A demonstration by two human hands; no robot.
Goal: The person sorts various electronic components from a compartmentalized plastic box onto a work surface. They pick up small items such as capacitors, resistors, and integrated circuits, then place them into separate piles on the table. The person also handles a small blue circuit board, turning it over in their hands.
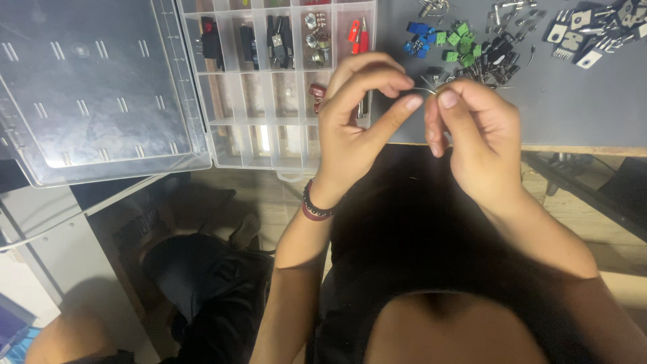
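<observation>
Grey desk surface (579,114) filled the upper right of the head view, its wooden front edge running below our hands. We held both hands together above that edge. Our left hand (354,128) had thumb and forefinger pinched shut on one end of a thin wire lead (426,89); the right hand (475,138) pinched the other end the same way, remaining fingers curled. What the lead belonged to we could not tell, as the fingertips hid it. A beaded bracelet (315,205) sat on the left wrist.

Behind the hands we noted loose parts on the desk: blue terminal blocks (419,37), green terminal blocks (459,39), black components (500,57) just beside them, and flat tabbed transistors (586,34) far right. A clear plastic compartment box (269,135) lay left of the hands, its lid (94,94) open flat; upper cells held black parts and red plugs (358,35).
</observation>
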